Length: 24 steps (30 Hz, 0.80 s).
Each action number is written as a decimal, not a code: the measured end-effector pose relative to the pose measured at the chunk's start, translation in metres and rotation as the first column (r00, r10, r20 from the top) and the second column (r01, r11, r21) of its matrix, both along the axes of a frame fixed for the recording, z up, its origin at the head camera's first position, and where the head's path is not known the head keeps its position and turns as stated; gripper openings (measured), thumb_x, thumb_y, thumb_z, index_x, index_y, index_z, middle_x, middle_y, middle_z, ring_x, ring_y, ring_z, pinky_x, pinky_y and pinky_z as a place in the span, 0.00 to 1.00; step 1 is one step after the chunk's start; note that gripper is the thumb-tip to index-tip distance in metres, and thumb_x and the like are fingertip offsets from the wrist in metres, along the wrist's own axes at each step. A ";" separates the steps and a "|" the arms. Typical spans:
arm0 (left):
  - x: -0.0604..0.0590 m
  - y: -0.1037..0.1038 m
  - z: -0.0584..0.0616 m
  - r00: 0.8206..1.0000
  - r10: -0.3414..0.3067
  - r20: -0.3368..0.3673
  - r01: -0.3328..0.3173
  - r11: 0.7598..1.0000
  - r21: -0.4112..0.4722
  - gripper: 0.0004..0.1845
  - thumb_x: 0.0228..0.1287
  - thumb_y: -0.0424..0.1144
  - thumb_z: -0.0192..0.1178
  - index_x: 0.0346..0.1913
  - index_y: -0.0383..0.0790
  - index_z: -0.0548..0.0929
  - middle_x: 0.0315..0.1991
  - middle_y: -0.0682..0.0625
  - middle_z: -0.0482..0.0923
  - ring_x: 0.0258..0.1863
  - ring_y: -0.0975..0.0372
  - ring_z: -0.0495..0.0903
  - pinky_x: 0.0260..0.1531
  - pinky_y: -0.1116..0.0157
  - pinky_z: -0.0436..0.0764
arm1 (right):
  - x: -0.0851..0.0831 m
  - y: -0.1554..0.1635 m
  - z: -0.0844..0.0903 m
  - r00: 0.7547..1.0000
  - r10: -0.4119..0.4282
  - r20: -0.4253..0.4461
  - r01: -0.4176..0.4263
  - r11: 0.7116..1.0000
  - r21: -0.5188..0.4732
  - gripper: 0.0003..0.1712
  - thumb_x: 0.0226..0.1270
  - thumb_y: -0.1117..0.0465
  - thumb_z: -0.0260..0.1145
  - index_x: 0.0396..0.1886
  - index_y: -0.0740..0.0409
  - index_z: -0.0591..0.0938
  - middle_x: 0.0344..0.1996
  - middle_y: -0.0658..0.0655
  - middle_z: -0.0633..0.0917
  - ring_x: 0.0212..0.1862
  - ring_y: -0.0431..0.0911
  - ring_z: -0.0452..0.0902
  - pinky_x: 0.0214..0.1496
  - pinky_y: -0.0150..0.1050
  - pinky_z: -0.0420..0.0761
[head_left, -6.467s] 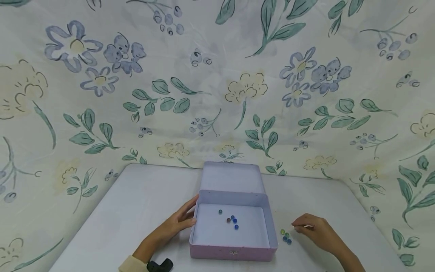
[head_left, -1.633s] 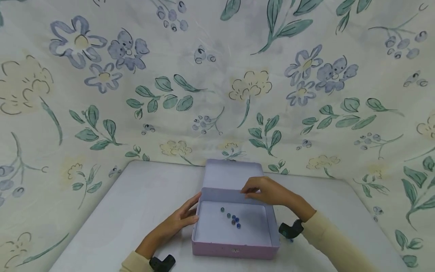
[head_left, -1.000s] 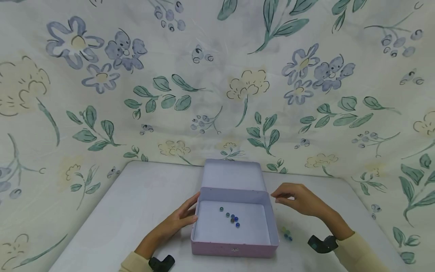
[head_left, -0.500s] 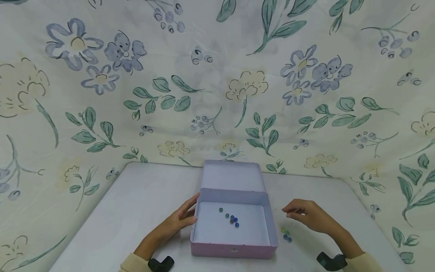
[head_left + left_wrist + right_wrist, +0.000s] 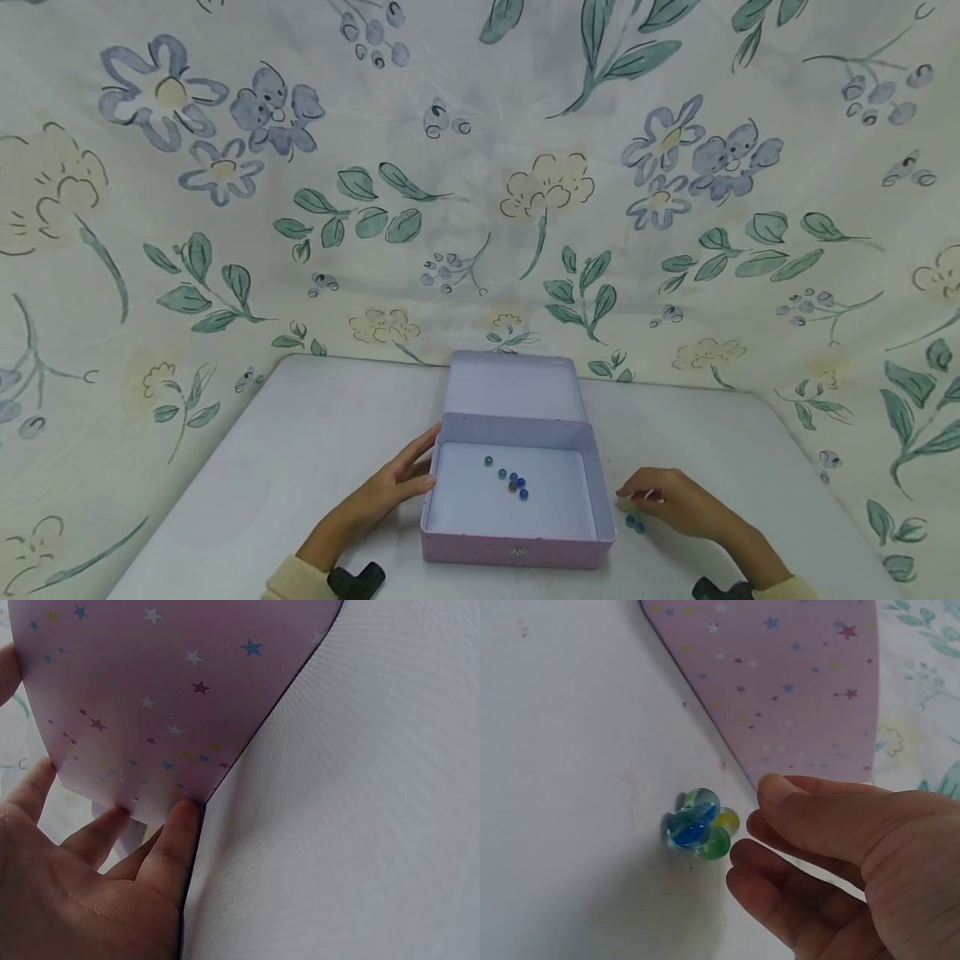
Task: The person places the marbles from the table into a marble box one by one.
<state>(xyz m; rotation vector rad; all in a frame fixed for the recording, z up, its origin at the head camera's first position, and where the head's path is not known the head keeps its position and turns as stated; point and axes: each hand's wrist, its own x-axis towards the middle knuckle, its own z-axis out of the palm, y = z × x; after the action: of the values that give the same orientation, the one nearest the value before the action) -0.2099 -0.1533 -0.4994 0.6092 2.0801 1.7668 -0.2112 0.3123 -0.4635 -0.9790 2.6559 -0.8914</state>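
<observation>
A lidded tin box (image 5: 517, 550), pinkish purple with printed stars, stands with its lid (image 5: 513, 387) raised. Several glass marbles (image 5: 521, 482), blue, green and brownish, lie on its floor. My left hand (image 5: 378, 500) rests along the box's left wall, thumb near the rim; in the left wrist view its fingertips (image 5: 184, 814) touch the star-printed side. Right of the box sits a cluster of marbles (image 5: 690, 827), blue, green and yellow. My right hand (image 5: 678, 500) reaches to this cluster, fingers bent, thumb and fingertips apart with nothing between them.
The box stands on a white table (image 5: 337, 417), its lid near the back edge. A floral cloth (image 5: 450, 208) hangs behind. Black wrist devices (image 5: 356, 581) are strapped to both wrists.
My right hand has gone from over the box back right and down to the outside marbles. Compared with the oldest frame, one more green marble lies inside. My left hand has stayed put.
</observation>
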 end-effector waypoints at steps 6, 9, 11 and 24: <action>0.000 0.000 0.000 1.000 -0.003 -0.001 0.003 1.000 0.008 0.40 0.76 0.39 0.51 0.82 0.54 0.42 0.82 0.39 0.34 0.76 0.30 0.44 0.69 0.30 0.54 | 0.001 -0.004 -0.004 0.999 -0.018 0.037 0.017 0.999 0.030 0.11 0.63 0.69 0.68 0.45 0.61 0.86 0.42 0.54 0.89 0.41 0.32 0.81 0.42 0.31 0.84; 0.000 0.000 -0.001 1.000 -0.004 0.002 0.004 1.000 0.008 0.39 0.76 0.40 0.51 0.82 0.54 0.42 0.82 0.39 0.34 0.76 0.30 0.45 0.69 0.30 0.54 | 0.002 -0.006 -0.006 0.999 -0.024 0.044 0.022 0.999 0.038 0.11 0.63 0.70 0.68 0.45 0.61 0.87 0.41 0.54 0.89 0.41 0.32 0.81 0.42 0.31 0.84; 0.000 0.000 -0.002 1.000 -0.007 0.002 0.007 1.000 0.011 0.39 0.76 0.39 0.51 0.82 0.55 0.43 0.82 0.39 0.34 0.76 0.31 0.45 0.69 0.31 0.54 | 0.003 -0.007 -0.007 1.000 -0.015 0.027 0.014 0.999 0.040 0.11 0.62 0.70 0.69 0.45 0.62 0.87 0.40 0.54 0.88 0.40 0.33 0.81 0.41 0.31 0.84; 0.000 -0.001 -0.002 1.000 -0.007 -0.006 0.007 1.000 0.011 0.39 0.76 0.39 0.50 0.81 0.56 0.43 0.82 0.39 0.35 0.76 0.31 0.45 0.68 0.30 0.55 | -0.002 -0.013 -0.012 0.995 0.010 -0.101 0.000 0.996 0.094 0.08 0.60 0.72 0.70 0.38 0.59 0.89 0.36 0.49 0.88 0.39 0.33 0.82 0.39 0.29 0.84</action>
<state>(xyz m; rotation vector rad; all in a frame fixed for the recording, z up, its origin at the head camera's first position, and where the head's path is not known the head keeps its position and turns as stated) -0.2103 -0.1539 -0.5010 0.6249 2.0711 1.7757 -0.2132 0.2994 -0.4759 -1.0340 2.7497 -0.7262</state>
